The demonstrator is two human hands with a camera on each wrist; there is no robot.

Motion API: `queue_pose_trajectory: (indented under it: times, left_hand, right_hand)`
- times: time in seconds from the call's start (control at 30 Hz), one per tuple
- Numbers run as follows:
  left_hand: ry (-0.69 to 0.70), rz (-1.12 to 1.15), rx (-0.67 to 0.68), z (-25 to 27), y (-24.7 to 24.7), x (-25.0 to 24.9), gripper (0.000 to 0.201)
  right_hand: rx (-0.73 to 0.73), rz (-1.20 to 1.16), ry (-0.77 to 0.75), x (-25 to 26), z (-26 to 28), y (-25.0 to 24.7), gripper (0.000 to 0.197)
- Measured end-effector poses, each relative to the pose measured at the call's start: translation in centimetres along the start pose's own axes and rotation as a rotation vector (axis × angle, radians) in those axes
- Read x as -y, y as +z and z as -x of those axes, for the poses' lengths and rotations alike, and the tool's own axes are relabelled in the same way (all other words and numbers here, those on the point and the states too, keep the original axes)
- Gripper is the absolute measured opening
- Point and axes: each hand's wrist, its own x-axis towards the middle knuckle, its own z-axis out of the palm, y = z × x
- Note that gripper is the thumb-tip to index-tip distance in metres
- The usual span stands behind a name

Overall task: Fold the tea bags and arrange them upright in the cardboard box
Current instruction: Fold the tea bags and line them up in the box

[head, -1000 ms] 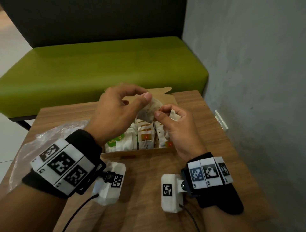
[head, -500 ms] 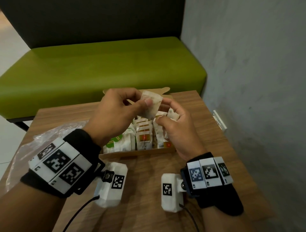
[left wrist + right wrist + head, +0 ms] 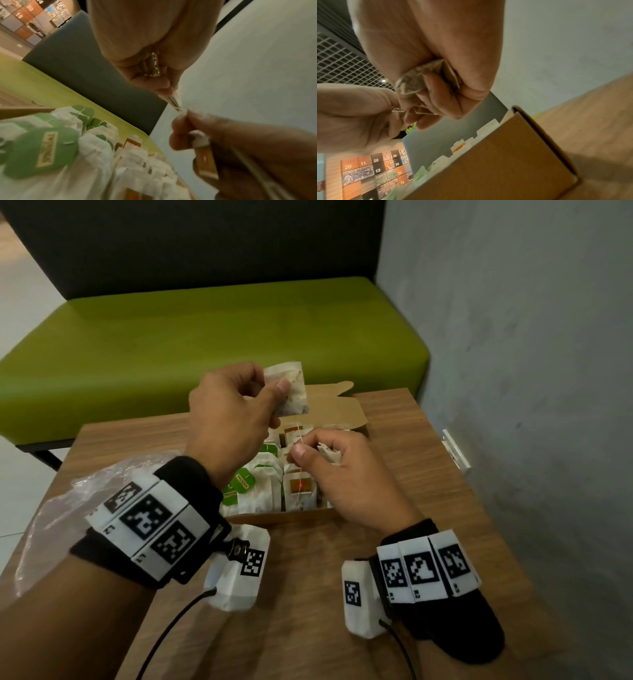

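Overhead, left hand (image 3: 229,409): fingers pinch a tea bag (image 3: 289,393) above the cardboard box (image 3: 298,513).
Right hand (image 3: 346,470): fingers pinch its string (image 3: 298,436), curled round a crumpled bag (image 3: 330,455).
Cardboard box: on the desk (image 3: 394,419), upright tea bags inside.

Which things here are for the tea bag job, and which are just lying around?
For the job:
tea bag pinched by the left hand
crumpled tea bag in the right hand
cardboard box with upright tea bags

Just lying around:
plastic bag
green bench
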Motion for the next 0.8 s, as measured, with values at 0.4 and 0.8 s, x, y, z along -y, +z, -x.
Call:
queue_pose_trajectory:
  times: [0.4,0.8]
  left_hand:
    - [0.231,-0.351,0.232,1.3,-0.5,0.6,0.009]
    - [0.017,-0.164,0.511,2.3,-0.8,-0.2,0.025]
  right_hand:
    - [-0.029,-0.230,0.063,0.0,0.1,-1.0,0.014]
    - [-0.297,-0.377,0.049,-0.2,-0.1,-1.0,0.015]
